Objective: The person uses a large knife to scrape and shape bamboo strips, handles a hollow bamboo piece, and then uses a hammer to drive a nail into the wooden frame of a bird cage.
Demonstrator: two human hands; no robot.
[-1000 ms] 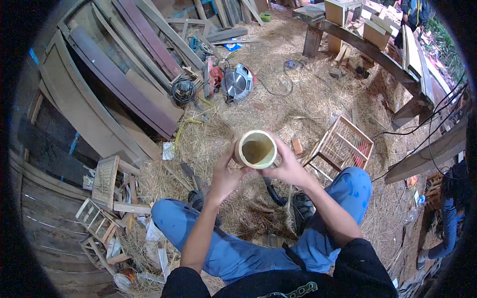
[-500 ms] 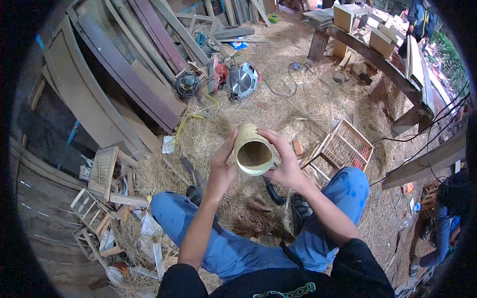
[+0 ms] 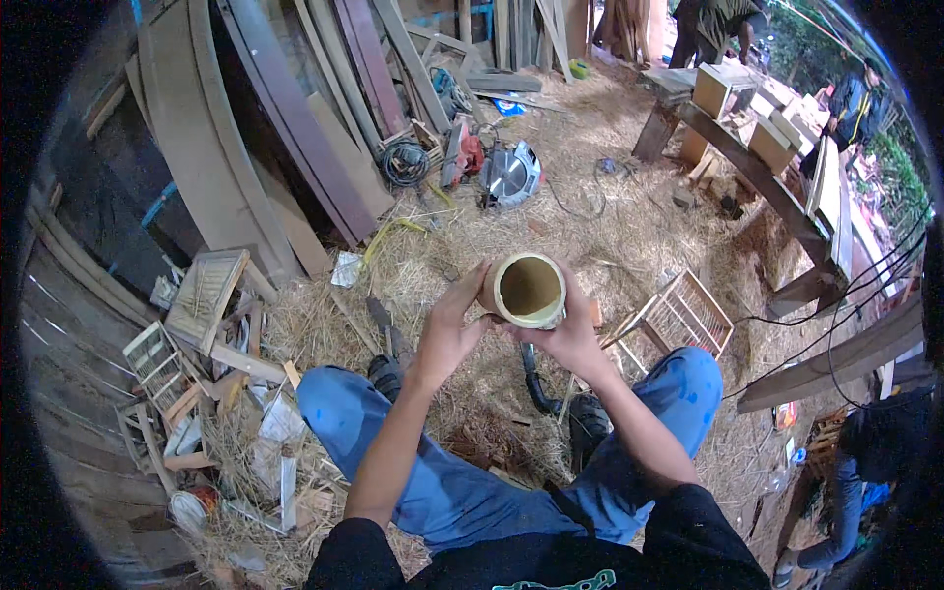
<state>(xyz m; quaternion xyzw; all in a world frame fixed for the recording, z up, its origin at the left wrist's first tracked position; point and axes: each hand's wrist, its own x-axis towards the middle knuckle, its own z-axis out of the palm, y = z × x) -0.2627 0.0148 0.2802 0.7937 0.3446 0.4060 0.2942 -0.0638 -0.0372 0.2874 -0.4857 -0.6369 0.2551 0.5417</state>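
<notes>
Both hands (image 3: 511, 329); tube (image 3: 529, 290) mouth upward

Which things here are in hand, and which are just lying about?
In hand:
pale hollow bamboo tube, held by left hand and right hand

Lying about:
round-bladed circular saw
slatted wooden crate
coiled black cable
leaning wooden planks

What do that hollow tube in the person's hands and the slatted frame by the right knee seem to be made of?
The tube looks like a cut bamboo section: pale, smooth outside, thick tan wall, hollow core. Both hands grip it. The slatted frame seems to be bare, unpainted light wood, judging by its thin pale strips.
</notes>
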